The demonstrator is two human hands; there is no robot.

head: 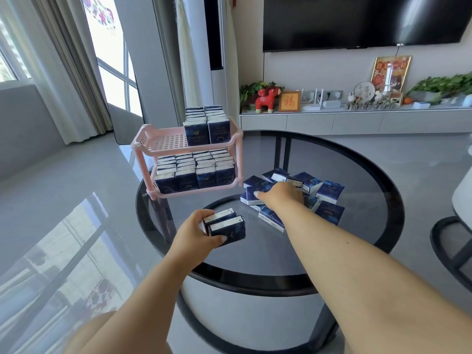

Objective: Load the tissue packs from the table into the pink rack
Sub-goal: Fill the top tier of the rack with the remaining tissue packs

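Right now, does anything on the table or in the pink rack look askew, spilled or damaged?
Nothing looks damaged. The loose tissue packs lie in a jumbled heap on the glass table, tilted every way, while those in the pink rack stand in neat rows. Its top shelf is only part filled, on the right.

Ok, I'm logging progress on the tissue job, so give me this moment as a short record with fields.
left hand: grips two tissue packs above the glass table
right hand: rests on the loose pile of packs
pink rack: lower shelf full; upper shelf holds two rows at its right side, left side bare
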